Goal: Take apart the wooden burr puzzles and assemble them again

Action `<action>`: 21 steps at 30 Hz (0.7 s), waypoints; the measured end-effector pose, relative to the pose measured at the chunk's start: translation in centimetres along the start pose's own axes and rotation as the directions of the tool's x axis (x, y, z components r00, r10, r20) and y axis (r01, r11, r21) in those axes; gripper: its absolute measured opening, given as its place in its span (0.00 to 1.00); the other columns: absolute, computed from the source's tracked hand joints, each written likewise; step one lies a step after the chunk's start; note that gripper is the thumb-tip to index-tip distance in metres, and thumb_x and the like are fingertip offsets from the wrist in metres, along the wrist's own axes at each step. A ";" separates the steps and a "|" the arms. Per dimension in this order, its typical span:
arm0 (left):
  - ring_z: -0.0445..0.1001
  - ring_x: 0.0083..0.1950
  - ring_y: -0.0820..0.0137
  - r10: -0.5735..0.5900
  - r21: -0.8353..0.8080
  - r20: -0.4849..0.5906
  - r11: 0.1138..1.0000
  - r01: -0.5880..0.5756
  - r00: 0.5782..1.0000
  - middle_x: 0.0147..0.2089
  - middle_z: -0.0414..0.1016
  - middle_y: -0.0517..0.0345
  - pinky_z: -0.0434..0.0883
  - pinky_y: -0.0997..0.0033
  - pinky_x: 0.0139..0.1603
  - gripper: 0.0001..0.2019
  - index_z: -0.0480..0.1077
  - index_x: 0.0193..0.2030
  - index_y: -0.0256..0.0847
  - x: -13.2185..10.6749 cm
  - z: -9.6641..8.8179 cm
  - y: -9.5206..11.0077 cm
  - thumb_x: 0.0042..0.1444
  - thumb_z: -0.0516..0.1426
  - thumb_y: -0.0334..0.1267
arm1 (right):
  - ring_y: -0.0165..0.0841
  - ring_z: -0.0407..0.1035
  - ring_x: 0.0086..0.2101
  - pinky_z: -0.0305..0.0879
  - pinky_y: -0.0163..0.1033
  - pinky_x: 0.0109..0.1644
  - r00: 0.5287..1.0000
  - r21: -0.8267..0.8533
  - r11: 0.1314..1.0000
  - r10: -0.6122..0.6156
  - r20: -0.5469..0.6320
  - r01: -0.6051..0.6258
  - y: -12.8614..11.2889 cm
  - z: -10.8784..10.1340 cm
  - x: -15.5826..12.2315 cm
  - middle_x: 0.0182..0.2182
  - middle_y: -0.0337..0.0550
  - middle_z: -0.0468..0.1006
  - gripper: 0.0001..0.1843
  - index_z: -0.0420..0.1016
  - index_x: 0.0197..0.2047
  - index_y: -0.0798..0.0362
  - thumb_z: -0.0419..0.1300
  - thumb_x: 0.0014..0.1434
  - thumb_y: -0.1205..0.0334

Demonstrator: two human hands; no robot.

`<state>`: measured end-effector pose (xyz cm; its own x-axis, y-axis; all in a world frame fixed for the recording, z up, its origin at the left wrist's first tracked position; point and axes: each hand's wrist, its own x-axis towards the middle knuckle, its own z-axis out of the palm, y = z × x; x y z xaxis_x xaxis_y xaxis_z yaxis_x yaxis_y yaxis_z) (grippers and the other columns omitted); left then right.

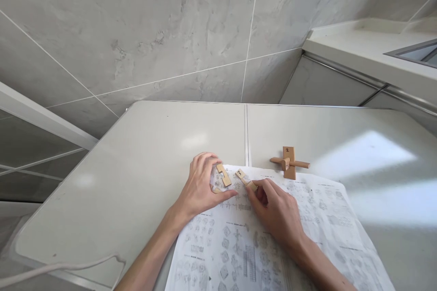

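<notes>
My left hand (201, 184) rests on the printed sheet (201, 254) with thumb and fingers spread apart. Between them lies a notched wooden puzzle piece (226, 180), its upper end close to my fingertips. A second small wooden piece (216, 190) is partly covered by that hand. My right hand (275, 202) pinches the near end of a wooden puzzle piece marked 3 (240, 173), narrow in the middle. Beyond the right hand, a wooden piece marked 2 (289, 170) has a round-ended rod (302, 164) and another small part set across it.
The sheet, covered in small diagrams, lies over the front of a pale folding table (153, 145) with a centre seam. A white cable (68, 265) crosses the left front corner. A grey tiled wall (170, 32) stands behind, and a white counter (358, 45) at the right.
</notes>
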<state>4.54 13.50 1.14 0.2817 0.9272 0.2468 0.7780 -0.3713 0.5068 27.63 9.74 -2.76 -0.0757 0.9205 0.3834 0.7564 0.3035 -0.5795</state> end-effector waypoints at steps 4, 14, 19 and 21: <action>0.75 0.32 0.70 0.072 0.060 -0.153 0.996 -0.063 0.986 0.38 0.75 0.58 0.74 0.70 0.31 0.22 0.71 0.48 0.42 -0.3 -0.9 -0.4 0.59 0.68 0.56 | 0.29 0.66 0.22 0.55 0.34 0.26 1.000 -0.016 1.000 -0.010 0.000 0.010 0.0 0.1 0.1 0.25 0.35 0.74 0.17 0.72 0.36 0.50 0.55 0.76 0.51; 0.63 0.16 0.79 0.084 0.155 -0.184 0.986 -0.055 0.979 0.18 0.66 0.72 0.57 0.78 0.21 0.11 0.68 0.34 0.42 -0.7 -0.2 -0.4 0.70 0.57 0.37 | 0.29 0.66 0.23 0.55 0.34 0.27 1.000 -0.021 1.000 -0.002 0.015 0.002 0.2 0.3 0.0 0.26 0.35 0.74 0.16 0.71 0.36 0.50 0.56 0.75 0.52; 0.71 0.23 0.76 0.030 0.104 -0.166 0.994 -0.013 0.986 0.24 0.72 0.69 0.65 0.76 0.27 0.09 0.69 0.36 0.43 -0.6 0.1 -0.3 0.71 0.57 0.39 | 0.29 0.66 0.23 0.55 0.35 0.27 1.000 -0.023 1.000 -0.003 0.020 0.004 0.2 0.4 0.0 0.25 0.35 0.74 0.15 0.71 0.36 0.49 0.56 0.75 0.52; 0.75 0.29 0.74 0.014 0.079 -0.154 0.997 -0.002 0.988 0.30 0.77 0.66 0.69 0.74 0.31 0.07 0.70 0.40 0.44 -0.5 0.2 -0.3 0.72 0.56 0.40 | 0.30 0.67 0.23 0.55 0.35 0.27 1.000 -0.022 1.000 -0.002 0.023 0.003 0.2 0.4 0.1 0.26 0.35 0.74 0.15 0.71 0.36 0.49 0.56 0.75 0.52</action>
<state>4.26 13.12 0.72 0.2026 0.9032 0.3783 0.8196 -0.3678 0.4393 27.55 9.99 -3.17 -0.0922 0.9251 0.3683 0.7700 0.3007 -0.5628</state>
